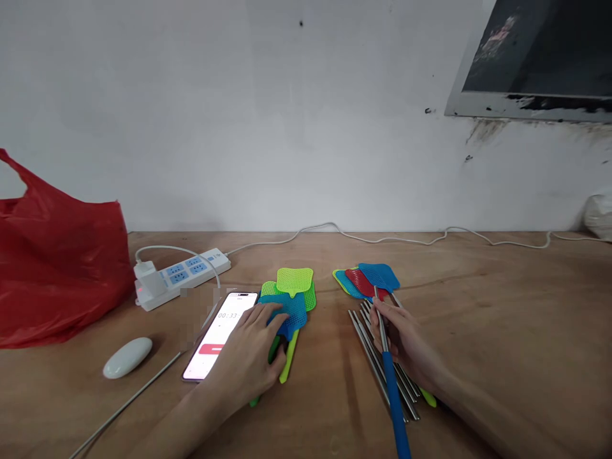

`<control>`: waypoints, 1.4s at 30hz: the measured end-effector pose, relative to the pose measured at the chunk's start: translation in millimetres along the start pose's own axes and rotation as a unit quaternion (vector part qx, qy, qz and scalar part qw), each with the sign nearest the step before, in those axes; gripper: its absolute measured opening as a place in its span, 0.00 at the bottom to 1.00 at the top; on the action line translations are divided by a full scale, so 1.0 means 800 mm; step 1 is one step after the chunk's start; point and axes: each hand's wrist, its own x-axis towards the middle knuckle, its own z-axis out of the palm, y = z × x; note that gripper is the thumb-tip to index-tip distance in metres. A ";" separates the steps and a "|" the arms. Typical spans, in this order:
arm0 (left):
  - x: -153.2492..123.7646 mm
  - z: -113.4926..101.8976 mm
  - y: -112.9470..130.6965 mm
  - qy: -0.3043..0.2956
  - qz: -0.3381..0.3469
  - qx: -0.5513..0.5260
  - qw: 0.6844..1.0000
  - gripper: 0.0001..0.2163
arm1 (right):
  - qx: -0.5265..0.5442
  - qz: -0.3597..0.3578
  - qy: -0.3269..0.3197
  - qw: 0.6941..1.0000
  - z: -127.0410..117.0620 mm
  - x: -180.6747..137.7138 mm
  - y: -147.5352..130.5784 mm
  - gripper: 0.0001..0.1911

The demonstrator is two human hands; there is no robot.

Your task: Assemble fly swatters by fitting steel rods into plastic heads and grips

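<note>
My left hand (261,341) reaches over a pile of plastic fly swatter heads, its fingers spread across a blue fly swatter head (297,310). Under and behind that lie a yellow-green head (295,280) and a green one (310,297). A yellow-green handle (289,360) shows beside my thumb. My right hand (401,335) is closed around a metal rod with a blue handle (394,401), which points toward me. The rod's far tip is by a red fly swatter head (359,281), next to a blue one (380,276). Several loose metal rods (370,350) lie beneath this hand.
A phone (201,360) showing a timer lies left of the pile. Farther left are a white power strip (198,271) with a plug, a white mouse-shaped object (127,357) and a red plastic bag (62,268). A white cable (382,240) runs along the wall.
</note>
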 end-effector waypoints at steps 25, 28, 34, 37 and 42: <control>-0.002 -0.015 0.006 0.091 0.145 0.029 0.985 0.23 | -0.103 0.068 -0.315 0.941 -0.009 -0.014 -0.007 0.25; -0.002 -0.012 0.009 0.069 0.139 0.028 0.987 0.25 | -0.137 0.058 -0.338 0.929 -0.007 -0.019 -0.014 0.22; -0.002 -0.010 0.010 0.029 0.140 0.044 0.989 0.25 | -0.244 0.004 -0.347 0.906 -0.003 -0.023 -0.018 0.24; -0.003 -0.009 0.011 0.021 0.150 0.061 0.987 0.25 | -0.267 -0.015 -0.340 0.901 -0.004 -0.021 -0.016 0.24; -0.004 -0.006 0.015 0.033 0.156 0.083 0.984 0.26 | -0.288 -0.007 -0.342 0.894 -0.005 -0.020 -0.012 0.25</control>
